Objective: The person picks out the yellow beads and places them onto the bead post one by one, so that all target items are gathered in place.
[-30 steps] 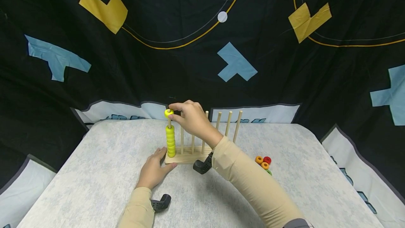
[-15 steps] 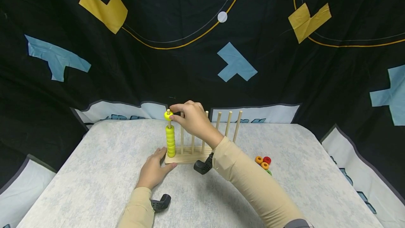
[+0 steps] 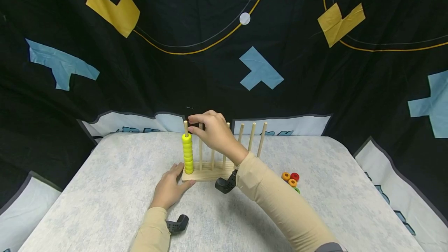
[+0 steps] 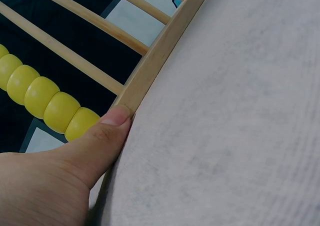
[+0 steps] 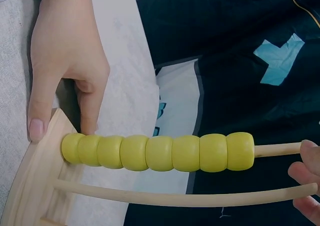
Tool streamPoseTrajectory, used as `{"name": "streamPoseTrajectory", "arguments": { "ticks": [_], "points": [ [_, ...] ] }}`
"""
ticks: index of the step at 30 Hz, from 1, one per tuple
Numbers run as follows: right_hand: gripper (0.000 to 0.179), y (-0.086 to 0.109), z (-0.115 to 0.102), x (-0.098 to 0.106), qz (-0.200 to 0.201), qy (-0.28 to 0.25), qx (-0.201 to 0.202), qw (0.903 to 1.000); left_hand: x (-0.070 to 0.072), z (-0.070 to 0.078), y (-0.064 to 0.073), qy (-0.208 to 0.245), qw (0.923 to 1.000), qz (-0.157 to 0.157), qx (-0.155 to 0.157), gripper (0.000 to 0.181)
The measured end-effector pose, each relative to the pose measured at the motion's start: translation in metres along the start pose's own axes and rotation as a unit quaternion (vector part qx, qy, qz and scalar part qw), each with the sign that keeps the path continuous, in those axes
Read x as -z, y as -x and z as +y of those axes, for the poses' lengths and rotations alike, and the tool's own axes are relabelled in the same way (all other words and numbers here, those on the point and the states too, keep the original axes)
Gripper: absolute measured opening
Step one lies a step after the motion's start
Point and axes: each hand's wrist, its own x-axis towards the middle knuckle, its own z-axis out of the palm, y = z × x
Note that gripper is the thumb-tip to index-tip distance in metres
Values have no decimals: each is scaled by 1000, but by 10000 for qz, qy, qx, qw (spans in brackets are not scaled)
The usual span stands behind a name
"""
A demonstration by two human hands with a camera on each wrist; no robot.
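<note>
A wooden peg stand (image 3: 209,174) with several upright pegs stands on the table. Yellow beads (image 3: 188,154) fill most of its leftmost peg, stacked against one another, with the bare peg tip (image 3: 186,126) showing above. My right hand (image 3: 215,131) is beside that tip, thumb and index finger spread apart with no bead between them. Lower down, my left hand (image 3: 169,190) grips the left end of the stand's base. In the left wrist view its thumb (image 4: 102,136) lies along the base's front edge; the right wrist view shows another finger behind it.
To the right of the stand lies a small cluster of loose beads: orange beads (image 3: 286,176), a red bead (image 3: 295,177) and a green one partly hidden by the right sleeve (image 3: 280,201). A dark curtain (image 3: 210,81) hangs behind the table (image 3: 105,189).
The top yellow bead, earlier between my right thumb and index finger near the peg tip, has dropped onto the stack. My right fingers have let go; the left hand has stayed put.
</note>
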Motion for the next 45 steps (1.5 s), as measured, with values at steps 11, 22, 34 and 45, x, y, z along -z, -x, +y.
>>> {"name": "streamPoseTrajectory", "arguments": {
  "ticks": [11, 22, 34, 45],
  "points": [
    [42, 20, 1, 6, 559, -114, 536, 9969, -1, 2, -2, -10, 10000, -43, 52, 84],
    [43, 62, 6, 11, 704, -238, 609, 9954, -2, 3, -2, -49, 9999, -38, 133, 84],
    [41, 114, 27, 14, 469, -204, 131, 9986, -1, 1, -1, -36, 9999, -64, 131, 84],
    [39, 156, 53, 16, 245, -263, -744, 9966, -1, 1, -1, -120, 9999, -60, 55, 82]
  ]
}}
